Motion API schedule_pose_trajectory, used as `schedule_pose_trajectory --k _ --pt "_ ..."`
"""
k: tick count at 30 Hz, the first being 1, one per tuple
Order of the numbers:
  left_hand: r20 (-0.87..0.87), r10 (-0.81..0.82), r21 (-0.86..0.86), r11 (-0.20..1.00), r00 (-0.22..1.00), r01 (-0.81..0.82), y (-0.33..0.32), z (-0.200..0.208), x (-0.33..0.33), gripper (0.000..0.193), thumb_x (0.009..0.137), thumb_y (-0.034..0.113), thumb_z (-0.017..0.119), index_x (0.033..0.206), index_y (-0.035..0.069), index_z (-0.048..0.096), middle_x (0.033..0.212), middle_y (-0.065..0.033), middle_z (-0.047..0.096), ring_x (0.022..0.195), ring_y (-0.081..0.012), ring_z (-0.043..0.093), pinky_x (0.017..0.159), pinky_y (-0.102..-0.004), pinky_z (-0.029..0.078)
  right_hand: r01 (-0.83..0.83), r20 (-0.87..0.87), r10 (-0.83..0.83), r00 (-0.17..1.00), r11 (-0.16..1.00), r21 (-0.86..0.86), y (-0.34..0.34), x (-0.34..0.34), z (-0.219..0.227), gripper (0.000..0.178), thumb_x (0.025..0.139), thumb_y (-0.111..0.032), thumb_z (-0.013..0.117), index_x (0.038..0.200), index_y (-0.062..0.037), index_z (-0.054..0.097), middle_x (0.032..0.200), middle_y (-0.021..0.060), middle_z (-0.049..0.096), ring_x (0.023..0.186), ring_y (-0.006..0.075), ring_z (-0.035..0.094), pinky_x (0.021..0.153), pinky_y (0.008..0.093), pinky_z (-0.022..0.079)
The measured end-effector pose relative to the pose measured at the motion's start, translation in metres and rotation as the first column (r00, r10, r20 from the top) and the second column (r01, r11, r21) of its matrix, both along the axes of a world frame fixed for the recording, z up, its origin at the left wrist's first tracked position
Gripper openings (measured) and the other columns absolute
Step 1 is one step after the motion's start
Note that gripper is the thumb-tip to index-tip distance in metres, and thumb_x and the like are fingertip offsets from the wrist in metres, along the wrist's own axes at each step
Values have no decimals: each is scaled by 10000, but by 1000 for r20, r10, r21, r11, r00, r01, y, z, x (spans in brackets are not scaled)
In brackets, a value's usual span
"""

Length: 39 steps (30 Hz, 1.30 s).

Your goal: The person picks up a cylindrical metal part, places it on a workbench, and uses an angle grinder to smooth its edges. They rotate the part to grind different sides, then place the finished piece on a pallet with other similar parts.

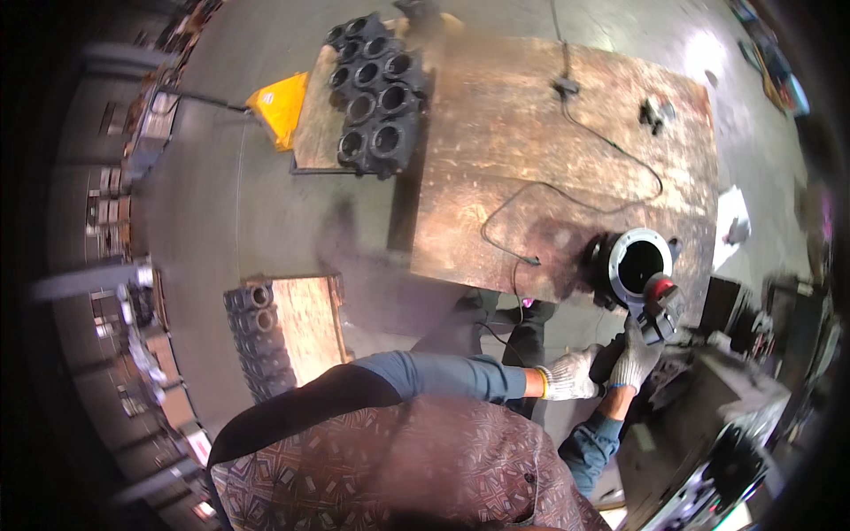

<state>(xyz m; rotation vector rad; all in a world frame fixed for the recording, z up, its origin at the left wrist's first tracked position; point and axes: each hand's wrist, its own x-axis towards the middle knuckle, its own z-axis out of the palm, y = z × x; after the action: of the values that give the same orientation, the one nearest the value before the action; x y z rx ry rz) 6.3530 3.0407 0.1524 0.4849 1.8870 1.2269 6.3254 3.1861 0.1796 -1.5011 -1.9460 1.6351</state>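
Note:
My left hand (573, 375), in a white knit glove, is closed around the dark rear body of what looks like an angle grinder (657, 326). My right hand (635, 359), gloved the same way, wraps the tool closer to its head. The red disc (660, 288) at the tool's front is at the near rim of a round cast-metal housing (614, 268); whether it touches cannot be made out. This housing stands on the wooden table (496, 221) near its front right corner, its wide opening facing up with a bright machined flange. My fingertips are partly hidden.
A black cord (611, 210) winds across the table and over its front edge. Another small tool (655, 115) lies at the far right. Dark castings (387, 137) fill a pallet beside a yellow pallet jack (280, 108); more castings (258, 320) stand lower left. A grey machine (726, 389) is at my right.

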Motion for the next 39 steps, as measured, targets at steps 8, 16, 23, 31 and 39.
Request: schedule_pose_trajectory --k 8,16,23,31,39 --pt "238 196 354 894 951 -273 -104 7 -72 573 919 196 782 1378 -32 525 1141 -140 689 999 -239 670 905 -374 551 -364 -388 207 898 845 -392 -89 -72 10 290 947 -197 735 1163 -27 641 899 73 661 723 175 661 621 323 544" --pt "715 90 341 821 694 -457 -207 -16 -134 356 1060 295 602 1275 26 692 1173 -108 741 952 -150 713 782 -285 572 -457 -387 253 887 354 -816 -166 -144 -55 456 944 -326 647 1253 8 620 1074 156 703 892 290 697 769 404 596" --pt "-100 592 -187 778 800 -599 -225 -87 -224 490 832 348 836 1079 -27 638 748 -103 697 589 -157 674 536 -341 566 -545 -236 492 838 740 -393 -176 -131 -117 542 975 -163 701 1418 83 509 1243 160 661 1047 211 675 950 319 538" --pt "-299 517 -420 683 802 -597 -222 -220 -329 533 788 341 847 1101 -9 593 836 -191 716 754 -319 716 683 -443 557 -285 234 396 888 873 -396 -133 38 -151 555 974 -212 697 1413 85 530 1253 174 690 1062 202 682 890 312 561" --pt "-529 333 -476 645 781 -597 -215 -287 -351 652 796 368 872 1225 -28 581 1067 -250 721 972 -423 706 882 -503 531 92 421 109 900 898 -430 -122 146 -143 621 961 -217 688 1466 75 476 1370 235 616 1157 283 670 995 351 547"
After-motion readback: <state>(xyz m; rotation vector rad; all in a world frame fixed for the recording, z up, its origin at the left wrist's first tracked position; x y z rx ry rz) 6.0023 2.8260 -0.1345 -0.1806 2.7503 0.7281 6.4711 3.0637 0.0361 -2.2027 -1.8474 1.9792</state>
